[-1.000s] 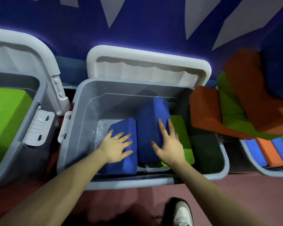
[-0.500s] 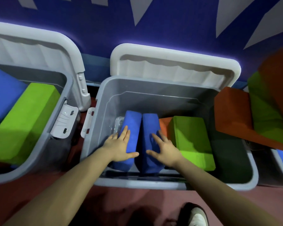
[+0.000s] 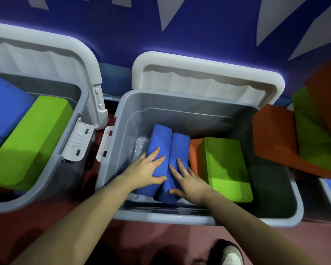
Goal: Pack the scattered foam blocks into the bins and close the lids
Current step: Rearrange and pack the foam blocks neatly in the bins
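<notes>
A grey bin (image 3: 120, 119) stands open in the middle, its white lid (image 3: 206, 77) leaning back against the wall. Inside it two blue foam blocks stand on edge side by side. My left hand (image 3: 145, 171) lies flat with spread fingers on the left blue block (image 3: 159, 142). My right hand (image 3: 189, 180) presses flat on the right blue block (image 3: 180, 148). Right of them in the same bin sit an orange block (image 3: 194, 152) and a green block (image 3: 225, 167).
A second open bin (image 3: 52, 175) on the left holds a blue block (image 3: 6, 106) and a green block (image 3: 33, 142). Orange (image 3: 271, 134) and green (image 3: 311, 131) blocks are piled at the right over a third bin (image 3: 327, 192). A blue wall rises behind; my shoe (image 3: 231, 255) stands on the red floor.
The two blue blocks have been pushed together and stood upright, side by side. My hands have slid onto their tops. The view has shifted left.
</notes>
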`<move>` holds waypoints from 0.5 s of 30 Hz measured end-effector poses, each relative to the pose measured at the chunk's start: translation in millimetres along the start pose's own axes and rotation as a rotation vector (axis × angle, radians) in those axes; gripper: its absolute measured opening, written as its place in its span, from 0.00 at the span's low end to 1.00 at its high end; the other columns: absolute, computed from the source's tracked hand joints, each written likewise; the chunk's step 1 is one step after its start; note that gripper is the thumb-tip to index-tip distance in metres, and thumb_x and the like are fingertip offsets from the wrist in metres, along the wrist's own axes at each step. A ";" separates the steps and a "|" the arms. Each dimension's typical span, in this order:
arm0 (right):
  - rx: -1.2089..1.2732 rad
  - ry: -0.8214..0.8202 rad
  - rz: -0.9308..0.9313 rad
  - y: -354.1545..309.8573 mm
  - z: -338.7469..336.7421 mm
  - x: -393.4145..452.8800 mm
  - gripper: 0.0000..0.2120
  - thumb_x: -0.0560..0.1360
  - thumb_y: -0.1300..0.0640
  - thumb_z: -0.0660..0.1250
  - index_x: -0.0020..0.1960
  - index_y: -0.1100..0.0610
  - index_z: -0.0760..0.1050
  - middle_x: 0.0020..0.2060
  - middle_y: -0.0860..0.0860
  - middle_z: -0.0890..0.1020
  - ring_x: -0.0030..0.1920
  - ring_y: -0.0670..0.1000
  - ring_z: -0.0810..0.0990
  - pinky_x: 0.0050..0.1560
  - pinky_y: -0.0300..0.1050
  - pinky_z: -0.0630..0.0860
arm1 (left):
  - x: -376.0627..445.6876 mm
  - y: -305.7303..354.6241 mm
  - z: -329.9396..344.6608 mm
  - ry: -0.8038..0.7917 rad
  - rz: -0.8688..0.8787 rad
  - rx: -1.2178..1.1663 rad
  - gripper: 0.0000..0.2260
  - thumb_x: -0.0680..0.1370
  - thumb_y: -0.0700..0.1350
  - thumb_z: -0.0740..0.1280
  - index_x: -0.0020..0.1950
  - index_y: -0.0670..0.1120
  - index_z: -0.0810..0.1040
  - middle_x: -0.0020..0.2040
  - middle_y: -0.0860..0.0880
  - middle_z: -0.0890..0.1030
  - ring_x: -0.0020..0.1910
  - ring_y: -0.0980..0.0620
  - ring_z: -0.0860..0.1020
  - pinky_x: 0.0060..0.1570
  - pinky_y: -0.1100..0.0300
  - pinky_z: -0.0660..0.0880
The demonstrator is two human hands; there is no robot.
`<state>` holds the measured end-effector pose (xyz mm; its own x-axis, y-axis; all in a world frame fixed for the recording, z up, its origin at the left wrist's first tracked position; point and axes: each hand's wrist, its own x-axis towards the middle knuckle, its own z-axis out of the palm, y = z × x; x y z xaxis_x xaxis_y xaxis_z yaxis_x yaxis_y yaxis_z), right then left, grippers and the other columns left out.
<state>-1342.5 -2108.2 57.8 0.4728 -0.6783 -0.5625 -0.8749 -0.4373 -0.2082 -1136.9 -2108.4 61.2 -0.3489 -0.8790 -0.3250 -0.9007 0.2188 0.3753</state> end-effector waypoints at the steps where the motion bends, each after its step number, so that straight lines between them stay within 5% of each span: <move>1: -0.015 0.032 0.005 -1.2 -1.8 -0.2 0.38 0.79 0.36 0.52 0.78 0.50 0.37 0.77 0.55 0.35 0.76 0.65 0.48 0.75 0.57 0.52 | -0.5 -0.1 -1.7 0.099 0.028 -0.006 0.33 0.75 0.65 0.57 0.77 0.53 0.59 0.79 0.50 0.50 0.75 0.43 0.59 0.71 0.53 0.61; 4: -0.040 0.108 0.030 -1.4 -6.3 -3.1 0.40 0.71 0.31 0.36 0.78 0.47 0.40 0.78 0.53 0.39 0.76 0.62 0.52 0.74 0.55 0.55 | -0.2 1.2 -6.7 0.286 0.074 -0.020 0.31 0.73 0.65 0.52 0.67 0.49 0.76 0.71 0.44 0.71 0.59 0.38 0.77 0.52 0.45 0.78; 6: -0.026 0.137 0.035 -1.2 -7.5 -5.7 0.38 0.72 0.31 0.33 0.78 0.45 0.41 0.78 0.51 0.40 0.75 0.60 0.57 0.72 0.52 0.60 | 1.4 1.0 -4.2 0.243 0.034 -0.025 0.34 0.72 0.68 0.48 0.73 0.53 0.68 0.76 0.48 0.62 0.63 0.41 0.74 0.56 0.47 0.76; 9: 0.101 0.118 -0.003 0.2 -5.6 -3.5 0.30 0.81 0.41 0.48 0.78 0.47 0.41 0.77 0.51 0.37 0.75 0.59 0.58 0.71 0.51 0.61 | 4.9 -6.8 1.3 0.123 0.000 -0.093 0.39 0.69 0.73 0.45 0.77 0.57 0.54 0.79 0.53 0.47 0.71 0.45 0.65 0.67 0.50 0.66; 15: 0.188 0.034 0.018 2.4 -3.0 -3.1 0.43 0.75 0.33 0.58 0.75 0.40 0.32 0.74 0.44 0.27 0.77 0.60 0.42 0.73 0.65 0.46 | 6.8 -6.3 3.4 0.093 0.001 -0.096 0.50 0.61 0.79 0.36 0.77 0.54 0.55 0.79 0.50 0.48 0.71 0.41 0.66 0.69 0.49 0.64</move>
<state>-1345.7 -2109.0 61.4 0.4577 -0.7057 -0.5408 -0.8857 -0.3089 -0.3465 -1134.5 -2114.4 53.6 -0.3205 -0.9151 -0.2445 -0.8697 0.1820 0.4589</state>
